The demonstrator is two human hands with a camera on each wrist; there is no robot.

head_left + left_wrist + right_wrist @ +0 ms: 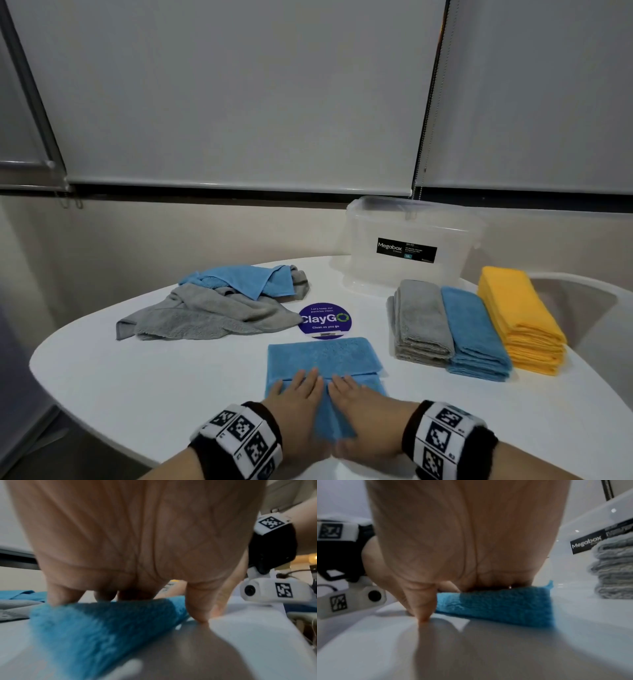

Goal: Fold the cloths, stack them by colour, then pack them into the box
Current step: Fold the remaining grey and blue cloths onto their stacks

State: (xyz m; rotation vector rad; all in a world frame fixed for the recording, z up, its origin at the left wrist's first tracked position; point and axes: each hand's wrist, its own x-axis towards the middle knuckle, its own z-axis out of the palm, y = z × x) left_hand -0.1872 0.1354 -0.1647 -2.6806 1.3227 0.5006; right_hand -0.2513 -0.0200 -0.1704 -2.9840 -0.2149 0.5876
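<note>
From the head view, a blue cloth (323, 359) lies on the white table (137, 377), just in front of the round ClayGo sticker (324, 320). The left hand (294, 407) and right hand (363, 411) press flat on its near fold, fingers straight and close together. This looks like mid-fold; next probably comes another fold, then a move onto the blue stack (474, 334) right of the sticker, between the grey stack (421, 320) and yellow stack (520, 315). The box (407, 246) stands behind the sticker. Unfolded cloths (219, 301) wait left of it.

The left wrist view shows fingers (63, 595) flat on the cloth's edge.

The right wrist view shows the same, thumb (423, 601) touching the table; nothing blocks the path.
</note>
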